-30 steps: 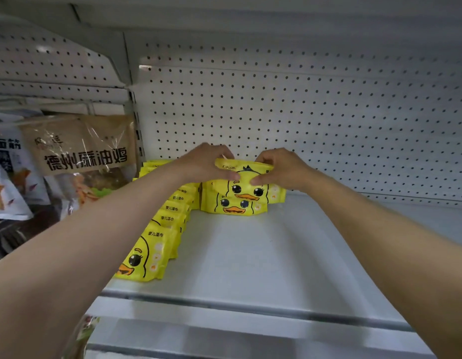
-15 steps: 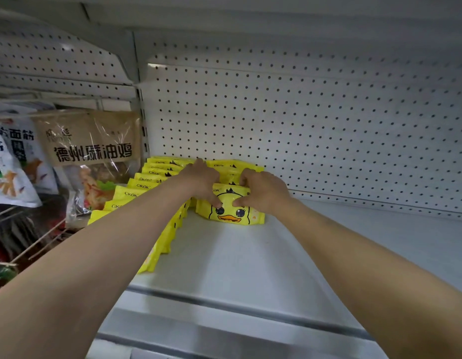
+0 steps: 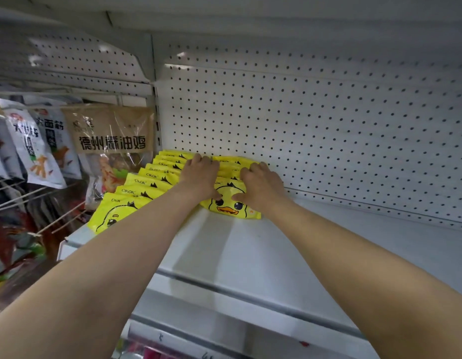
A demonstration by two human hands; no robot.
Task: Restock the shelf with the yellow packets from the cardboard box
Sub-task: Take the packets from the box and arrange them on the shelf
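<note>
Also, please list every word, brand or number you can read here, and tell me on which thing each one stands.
"ckak": top edges of the yellow packets in the left row.
"德州扒油鸡", middle character unsure: brown bag hanging at left.
"大面筋": white bag beside it.
White bag further left: large characters, too blurred to read.
Shelf-edge label: marks too small to read.

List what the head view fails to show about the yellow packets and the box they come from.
- Cardboard box: nowhere in the head view.
- Second row of yellow packets: count unclear, covered by the left hand and right hand.
- Left row: lower parts hidden behind the left forearm.
- Small print on the packets: too small to read.
</note>
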